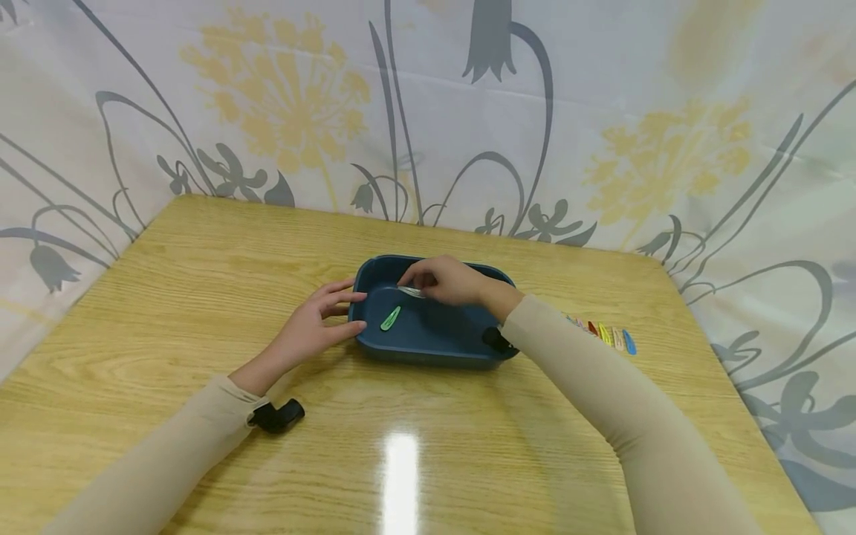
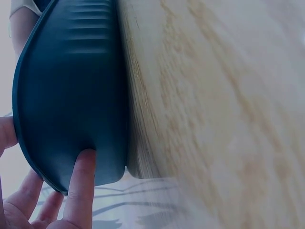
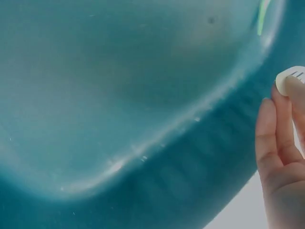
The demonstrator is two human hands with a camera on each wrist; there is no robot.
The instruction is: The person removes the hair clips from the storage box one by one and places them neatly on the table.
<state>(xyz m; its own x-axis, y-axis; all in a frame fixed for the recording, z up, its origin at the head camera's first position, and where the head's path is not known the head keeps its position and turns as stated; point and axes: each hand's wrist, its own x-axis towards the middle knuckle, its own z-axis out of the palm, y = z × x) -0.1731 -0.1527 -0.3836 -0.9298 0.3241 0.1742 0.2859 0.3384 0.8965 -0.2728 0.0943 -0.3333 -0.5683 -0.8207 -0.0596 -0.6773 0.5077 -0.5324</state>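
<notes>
My right hand is inside a dark blue plastic basin, pinching a white hair clip between fingertips and thumb. In the right wrist view the white clip shows at the fingertips, above the basin floor. A green hair clip lies on the basin floor toward the left end. My left hand rests against the basin's left end, fingers extended. Some fingertips touch the rim; one finger presses the outer wall in the left wrist view.
Several coloured hair clips lie in a row on the wooden table, right of the basin and partly behind the right forearm. A floral curtain hangs behind the table. Black wrist cameras stick out from the sleeves.
</notes>
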